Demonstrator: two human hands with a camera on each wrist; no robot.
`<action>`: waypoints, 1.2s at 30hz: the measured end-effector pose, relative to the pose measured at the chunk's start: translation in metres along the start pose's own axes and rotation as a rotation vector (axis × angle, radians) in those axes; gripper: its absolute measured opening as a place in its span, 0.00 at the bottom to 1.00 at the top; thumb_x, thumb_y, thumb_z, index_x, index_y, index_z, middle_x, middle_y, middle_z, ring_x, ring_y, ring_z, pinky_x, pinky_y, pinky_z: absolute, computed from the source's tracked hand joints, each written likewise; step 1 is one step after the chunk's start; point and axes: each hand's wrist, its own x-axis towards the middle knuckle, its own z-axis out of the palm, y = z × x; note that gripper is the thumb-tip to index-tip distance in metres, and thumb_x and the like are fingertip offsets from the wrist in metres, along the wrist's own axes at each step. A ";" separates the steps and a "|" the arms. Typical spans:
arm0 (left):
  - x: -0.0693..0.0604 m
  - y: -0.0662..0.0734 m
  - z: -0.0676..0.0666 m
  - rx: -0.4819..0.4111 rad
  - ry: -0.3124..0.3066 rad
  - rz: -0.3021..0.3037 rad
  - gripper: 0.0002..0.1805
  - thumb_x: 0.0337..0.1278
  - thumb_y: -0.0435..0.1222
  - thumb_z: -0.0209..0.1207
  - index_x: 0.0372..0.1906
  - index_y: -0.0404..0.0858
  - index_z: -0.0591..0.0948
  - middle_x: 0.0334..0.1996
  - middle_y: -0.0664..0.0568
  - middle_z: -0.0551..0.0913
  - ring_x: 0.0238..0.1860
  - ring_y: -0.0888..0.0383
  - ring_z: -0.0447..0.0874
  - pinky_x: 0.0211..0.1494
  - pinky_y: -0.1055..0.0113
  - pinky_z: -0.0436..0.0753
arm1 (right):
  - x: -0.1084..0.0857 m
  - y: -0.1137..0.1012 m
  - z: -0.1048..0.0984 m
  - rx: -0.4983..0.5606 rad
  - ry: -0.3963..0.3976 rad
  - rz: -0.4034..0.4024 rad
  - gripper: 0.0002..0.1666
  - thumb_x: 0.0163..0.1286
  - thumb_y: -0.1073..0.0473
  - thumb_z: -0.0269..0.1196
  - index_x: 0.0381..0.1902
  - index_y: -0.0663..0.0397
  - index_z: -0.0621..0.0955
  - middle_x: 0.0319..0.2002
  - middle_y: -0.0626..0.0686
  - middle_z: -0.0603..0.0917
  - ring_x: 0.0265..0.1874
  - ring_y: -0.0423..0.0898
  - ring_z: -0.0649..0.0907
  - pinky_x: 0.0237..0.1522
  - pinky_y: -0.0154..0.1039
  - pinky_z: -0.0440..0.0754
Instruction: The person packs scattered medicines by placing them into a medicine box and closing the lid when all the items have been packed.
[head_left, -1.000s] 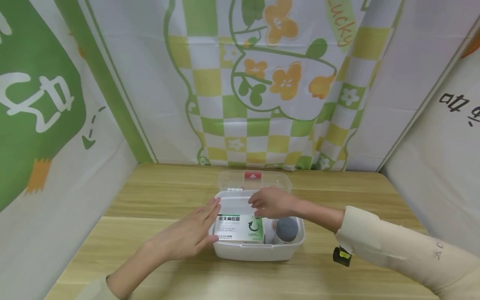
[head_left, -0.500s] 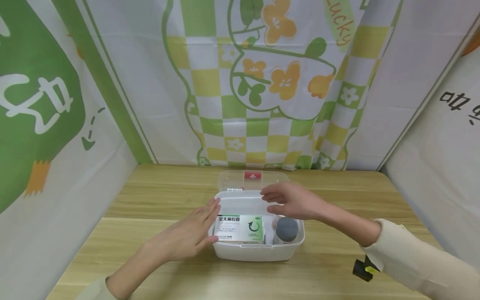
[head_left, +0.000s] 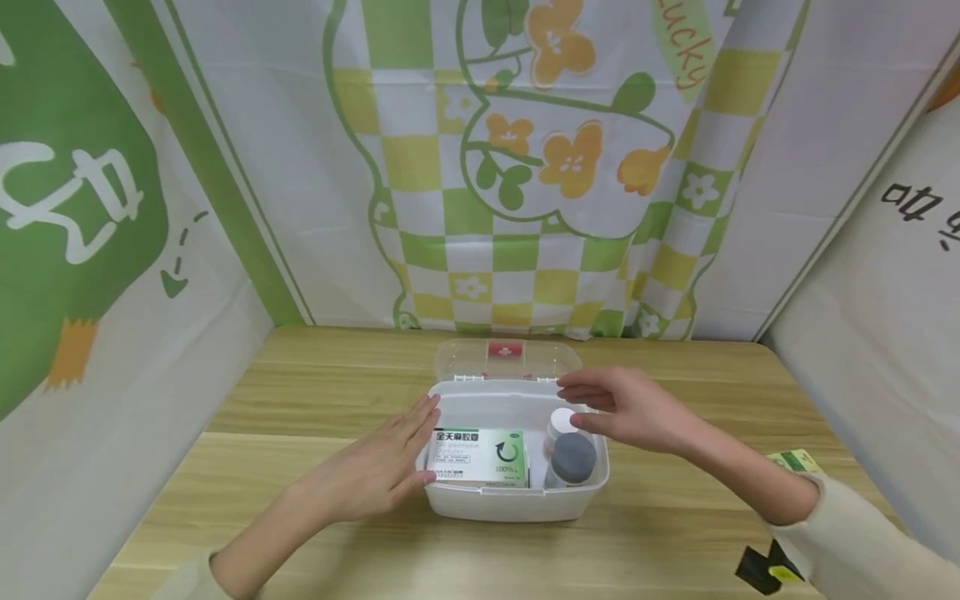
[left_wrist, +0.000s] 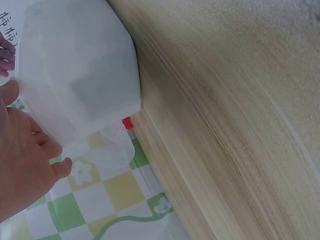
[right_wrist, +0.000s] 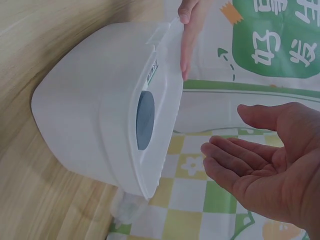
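Note:
A white first-aid box (head_left: 510,504) stands on the table with its clear lid (head_left: 461,358) swung back. Inside, a white and green medicine carton (head_left: 480,457) lies on the left. A bottle with a dark grey cap (head_left: 573,458) and one with a white cap (head_left: 562,421) stand at the right. My left hand (head_left: 375,475) rests on the box's left rim, fingers straight. Above the right end, beside the white-capped bottle, hovers my right hand (head_left: 637,412) with relaxed fingers. The right wrist view shows its palm holding nothing.
A green and yellow printed item (head_left: 795,460) is partly hidden by the right sleeve. A black device with a yellow mark (head_left: 768,571) hangs at that sleeve. The wooden table (head_left: 315,375) is bounded by printed curtains at the back and sides.
My right hand has moved rightward from over the box's middle to its right end, uncovering the white-capped bottle. The left hand has stayed on the rim.

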 end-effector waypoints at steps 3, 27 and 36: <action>0.000 -0.001 0.000 0.003 -0.001 0.000 0.40 0.77 0.54 0.41 0.77 0.26 0.53 0.80 0.36 0.46 0.80 0.42 0.46 0.79 0.48 0.58 | -0.007 0.004 -0.001 0.029 0.017 0.008 0.27 0.68 0.62 0.65 0.62 0.69 0.76 0.56 0.63 0.84 0.57 0.60 0.84 0.58 0.48 0.83; 0.001 -0.003 0.004 0.018 0.014 0.009 0.41 0.77 0.55 0.40 0.77 0.28 0.54 0.80 0.38 0.47 0.81 0.45 0.46 0.79 0.49 0.59 | -0.082 0.066 -0.006 0.112 0.116 0.164 0.31 0.72 0.60 0.62 0.66 0.74 0.70 0.59 0.71 0.79 0.57 0.66 0.82 0.51 0.42 0.87; 0.000 -0.003 0.004 0.009 -0.002 -0.007 0.42 0.76 0.56 0.42 0.77 0.28 0.52 0.81 0.39 0.44 0.81 0.46 0.44 0.80 0.50 0.57 | -0.104 0.085 -0.003 0.121 0.150 0.235 0.32 0.72 0.57 0.62 0.67 0.73 0.70 0.60 0.72 0.78 0.58 0.66 0.81 0.50 0.40 0.87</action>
